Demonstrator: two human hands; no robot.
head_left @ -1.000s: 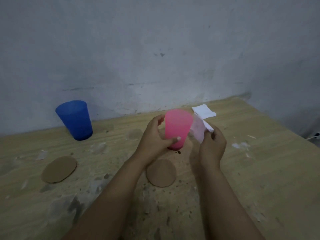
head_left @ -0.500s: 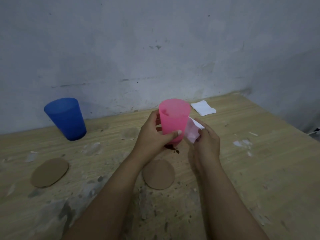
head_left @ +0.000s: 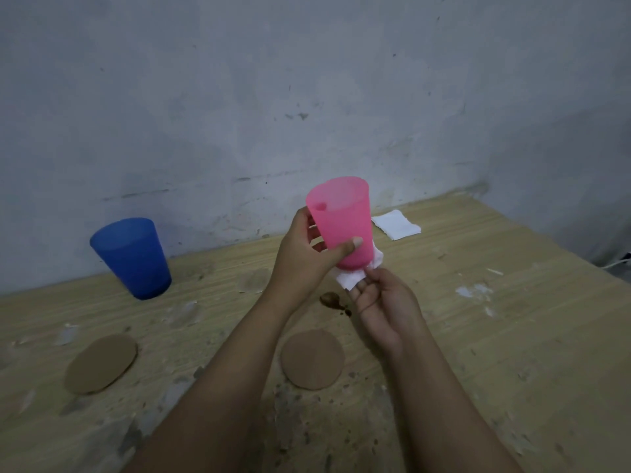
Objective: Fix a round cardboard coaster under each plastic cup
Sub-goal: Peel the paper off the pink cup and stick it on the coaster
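My left hand (head_left: pixel 302 261) grips a pink plastic cup (head_left: pixel 341 223), held upright above the table. Under the cup's base my right hand (head_left: pixel 382 302) presses a white tissue (head_left: pixel 351 279) with its fingers. A round cardboard coaster (head_left: pixel 312 359) lies flat on the table below my hands. A blue plastic cup (head_left: pixel 131 257) stands upright at the back left, near the wall. A second cardboard coaster (head_left: pixel 101 363) lies on the table in front of the blue cup.
A folded white tissue (head_left: pixel 396 224) lies at the back of the wooden table (head_left: pixel 512 336), near the wall. A small dark brown wet spot (head_left: pixel 331 299) marks the table under the pink cup. White scuffs and specks dot the surface.
My left hand has lifted the pink cup off the table. My right hand has brought the tissue from the cup's side to under its base.
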